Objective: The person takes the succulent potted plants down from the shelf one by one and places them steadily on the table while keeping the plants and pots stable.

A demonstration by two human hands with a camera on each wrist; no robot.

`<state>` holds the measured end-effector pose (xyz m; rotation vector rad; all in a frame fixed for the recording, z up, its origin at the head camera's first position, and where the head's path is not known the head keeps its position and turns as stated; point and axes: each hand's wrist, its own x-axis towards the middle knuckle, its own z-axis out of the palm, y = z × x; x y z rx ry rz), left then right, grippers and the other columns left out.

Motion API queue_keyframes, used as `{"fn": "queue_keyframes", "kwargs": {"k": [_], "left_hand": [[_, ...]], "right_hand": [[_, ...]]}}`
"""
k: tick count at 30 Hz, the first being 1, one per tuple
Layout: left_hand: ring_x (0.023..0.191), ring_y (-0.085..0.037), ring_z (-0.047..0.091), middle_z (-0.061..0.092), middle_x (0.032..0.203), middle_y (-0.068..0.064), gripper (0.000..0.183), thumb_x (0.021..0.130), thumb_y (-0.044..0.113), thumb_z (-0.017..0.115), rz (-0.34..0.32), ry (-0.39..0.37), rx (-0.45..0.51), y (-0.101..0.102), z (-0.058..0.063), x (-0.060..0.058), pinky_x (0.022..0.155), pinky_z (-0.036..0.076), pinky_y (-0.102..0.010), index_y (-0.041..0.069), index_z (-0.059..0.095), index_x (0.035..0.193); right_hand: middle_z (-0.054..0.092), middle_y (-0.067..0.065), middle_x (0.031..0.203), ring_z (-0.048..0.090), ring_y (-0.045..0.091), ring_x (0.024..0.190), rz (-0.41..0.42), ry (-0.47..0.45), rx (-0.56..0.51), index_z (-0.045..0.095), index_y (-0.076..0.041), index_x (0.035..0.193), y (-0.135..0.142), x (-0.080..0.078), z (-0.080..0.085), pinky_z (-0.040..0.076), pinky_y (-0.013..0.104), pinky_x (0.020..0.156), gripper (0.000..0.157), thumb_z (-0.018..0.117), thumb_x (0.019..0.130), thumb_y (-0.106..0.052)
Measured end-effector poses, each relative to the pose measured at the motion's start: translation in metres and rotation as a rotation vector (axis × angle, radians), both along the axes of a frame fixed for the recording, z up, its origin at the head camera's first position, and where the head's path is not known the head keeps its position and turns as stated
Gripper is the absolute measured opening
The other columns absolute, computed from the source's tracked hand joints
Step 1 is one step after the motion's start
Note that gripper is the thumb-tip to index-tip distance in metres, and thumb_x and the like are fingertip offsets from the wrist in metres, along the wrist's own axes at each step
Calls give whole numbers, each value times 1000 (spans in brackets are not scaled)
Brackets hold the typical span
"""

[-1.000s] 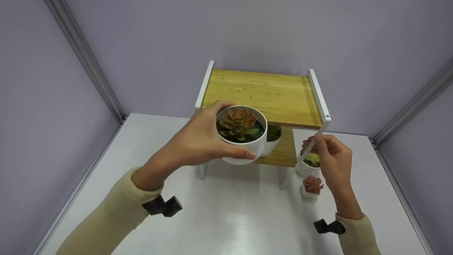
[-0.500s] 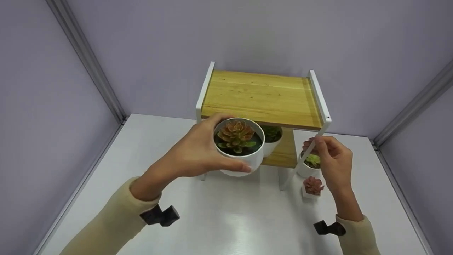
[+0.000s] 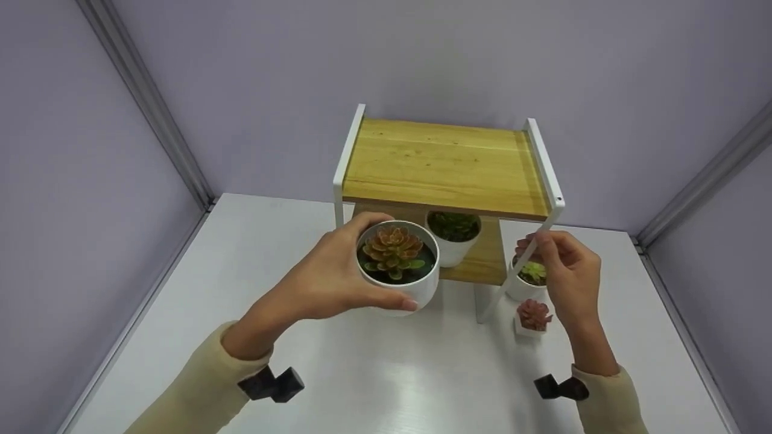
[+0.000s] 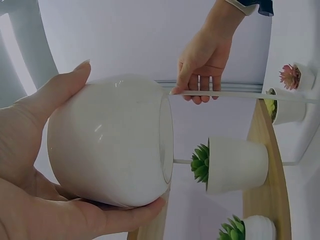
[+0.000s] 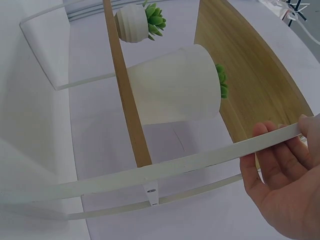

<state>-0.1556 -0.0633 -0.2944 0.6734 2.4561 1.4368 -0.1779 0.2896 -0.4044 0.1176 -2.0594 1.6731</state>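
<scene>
A potted succulent (image 3: 394, 253) with reddish leaves, in a rounded white pot (image 4: 107, 142), is held by my left hand (image 3: 329, 271). Thumb and fingers wrap the pot's sides, and it is in front of the two-tier wooden shelf (image 3: 446, 163). My right hand (image 3: 573, 274) pinches the white front upright (image 5: 210, 159) of the shelf's frame between thumb and fingers. On the lower board (image 3: 476, 268) stands a tapered white pot (image 3: 455, 248) with a green plant. Beside it is a ribbed white pot (image 5: 134, 22) with green leaves, hidden in the head view.
Right of the shelf, on the white tabletop (image 3: 374, 386), stand a white pot with a yellow-green succulent (image 3: 533, 274) and a small square pot with a red succulent (image 3: 533, 316). Pale panels (image 3: 446, 54) enclose the back and sides.
My left hand has moved down and slightly left with the potted succulent, uncovering more of the tapered pot behind it. My right hand stays on the upright.
</scene>
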Motion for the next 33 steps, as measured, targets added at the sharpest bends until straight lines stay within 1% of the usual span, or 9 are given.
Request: {"fn": "queue_keyframes", "kwargs": {"k": [5, 8, 11, 18, 27, 33], "left_hand": [[116, -12, 56, 59, 124, 8, 99, 58, 46, 94, 10, 2, -2, -4, -10, -1, 97, 51, -38, 26, 42, 140], [116, -11, 56, 59, 124, 9, 100, 57, 47, 94, 15, 2, -9, -5, -14, -1, 98, 50, -38, 26, 42, 140], [117, -11, 56, 58, 124, 9, 100, 57, 48, 94, 20, 3, -11, -6, -18, -2, 98, 50, -38, 27, 42, 140], [119, -13, 55, 56, 128, 10, 97, 58, 46, 94, 25, -14, 10, -10, -26, -2, 99, 51, -40, 29, 43, 139], [122, -15, 54, 56, 130, 8, 98, 59, 46, 94, 19, -8, 28, -14, -39, -4, 101, 50, -43, 28, 42, 141], [122, -14, 54, 55, 131, 10, 99, 59, 47, 94, 34, -4, 32, -20, -48, -4, 100, 50, -43, 28, 42, 141]], "right_hand": [[73, 10, 94, 74, 18, 87, 5, 14, 8, 67, 6, 105, 0, 0, -1, 59, 24, 81, 28, 57, 101, -20], [73, 9, 94, 73, 17, 88, -8, 3, 31, 68, 4, 106, 0, 0, -2, 59, 23, 81, 29, 56, 101, -22], [73, 10, 95, 73, 18, 89, -20, -15, 30, 68, 3, 107, -1, 1, -2, 58, 23, 82, 30, 57, 101, -24], [74, 8, 97, 73, 17, 91, -38, -29, 45, 68, 0, 108, 0, 0, -2, 58, 22, 83, 31, 56, 101, -27], [73, 9, 96, 73, 18, 89, -15, -20, 16, 68, 2, 107, -1, 1, -2, 58, 24, 82, 31, 57, 100, -27], [74, 10, 93, 74, 19, 87, 35, 25, -51, 66, 8, 105, 0, 1, -3, 59, 25, 81, 29, 58, 100, -19]]}}
